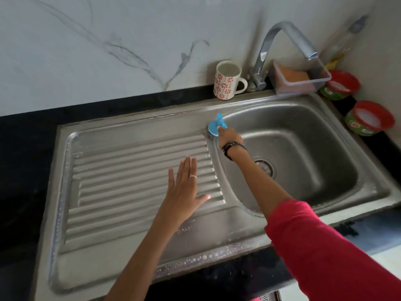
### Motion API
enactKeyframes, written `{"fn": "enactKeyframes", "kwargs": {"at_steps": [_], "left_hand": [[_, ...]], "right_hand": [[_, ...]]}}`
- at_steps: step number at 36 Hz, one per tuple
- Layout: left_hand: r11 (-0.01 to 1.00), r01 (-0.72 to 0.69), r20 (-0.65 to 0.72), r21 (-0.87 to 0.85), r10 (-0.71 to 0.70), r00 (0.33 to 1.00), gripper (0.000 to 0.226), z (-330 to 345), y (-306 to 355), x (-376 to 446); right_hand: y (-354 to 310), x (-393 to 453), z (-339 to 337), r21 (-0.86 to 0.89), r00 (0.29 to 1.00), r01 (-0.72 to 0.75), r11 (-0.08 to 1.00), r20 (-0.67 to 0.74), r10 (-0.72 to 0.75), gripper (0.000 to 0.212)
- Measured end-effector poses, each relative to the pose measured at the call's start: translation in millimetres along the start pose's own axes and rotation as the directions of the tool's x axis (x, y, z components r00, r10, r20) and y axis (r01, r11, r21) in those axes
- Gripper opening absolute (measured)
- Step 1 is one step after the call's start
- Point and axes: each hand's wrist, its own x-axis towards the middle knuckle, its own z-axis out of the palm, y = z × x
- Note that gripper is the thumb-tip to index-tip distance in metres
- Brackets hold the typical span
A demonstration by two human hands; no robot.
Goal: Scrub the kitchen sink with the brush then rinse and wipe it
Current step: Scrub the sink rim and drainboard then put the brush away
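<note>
While the left hand (184, 187) lies flat, the right hand (229, 137) grips the brush (213, 127); tub labels unreadable.

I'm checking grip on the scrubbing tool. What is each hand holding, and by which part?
The right hand grips the round blue plastic brush by its top handle. The left hand holds nothing, fingers straight over the steel drainboard.

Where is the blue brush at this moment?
In the head view the blue brush is in the right hand, pressed on the sink at the far corner of the ribbed drainboard, at the basin's left rim, below the flowered mug.
</note>
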Motion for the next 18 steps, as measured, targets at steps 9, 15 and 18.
{"fn": "enactKeyframes", "kwargs": {"at_steps": [9,15,18], "left_hand": [[0.997,-0.034,-0.012,-0.065,0.033,0.999,0.09,-6,14,24],[0.995,-0.026,-0.044,-0.092,0.022,0.999,0.09,-2,52,51],[0.995,-0.022,-0.075,-0.098,0.015,0.997,0.09,2,84,66]], "right_hand": [[64,-4,-35,0.563,0.993,-0.12,0.818,0.081,0.09,0.029],[115,-17,-71,0.571,0.999,0.013,0.821,-0.045,0.016,0.014],[146,-14,-94,0.526,0.995,0.046,0.849,-0.096,0.006,0.012]]}}
